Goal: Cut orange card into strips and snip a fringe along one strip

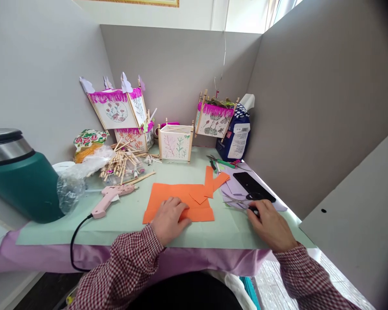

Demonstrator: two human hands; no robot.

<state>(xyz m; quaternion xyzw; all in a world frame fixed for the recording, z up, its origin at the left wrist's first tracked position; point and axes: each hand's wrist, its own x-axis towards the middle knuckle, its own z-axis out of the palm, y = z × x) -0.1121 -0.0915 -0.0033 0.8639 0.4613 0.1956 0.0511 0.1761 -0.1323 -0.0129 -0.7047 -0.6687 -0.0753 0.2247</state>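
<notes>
Single head-worn view, looking forward and down over the near edge of the bench (pixel 233 232). It faces the far edge, where the back partition (pixel 181 64) stands, with side partitions (pixel 42 86) (pixel 310 107) running along the left and right edges. Close range: the left hand (pixel 170 219) and right hand (pixel 268 224) sit low in frame, just past the near edge, forearms entering from the bottom. The whole bench top fits in the wide frame, its near corners cut off.
</notes>
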